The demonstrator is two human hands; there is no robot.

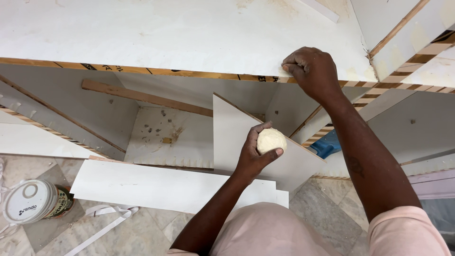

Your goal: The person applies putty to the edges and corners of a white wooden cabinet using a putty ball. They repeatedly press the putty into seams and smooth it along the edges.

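Hands at a white cabinet
Left hand (pixel 256 151) fingers wrap a pale ball (pixel 270 141); right hand (pixel 310 71) fingers pinch the cabinet edge (pixel 189 74).

Head view, steeply down, close

Marble-tiled floor (pixel 327 223) under a white-lidded tin (pixel 35 201), a white board (pixel 161 187) and white strips (pixel 106 220).

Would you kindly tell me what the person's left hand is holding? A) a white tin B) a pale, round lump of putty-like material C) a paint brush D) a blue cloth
B: the left hand cups a pale round lump, while the white tin sits on the floor.
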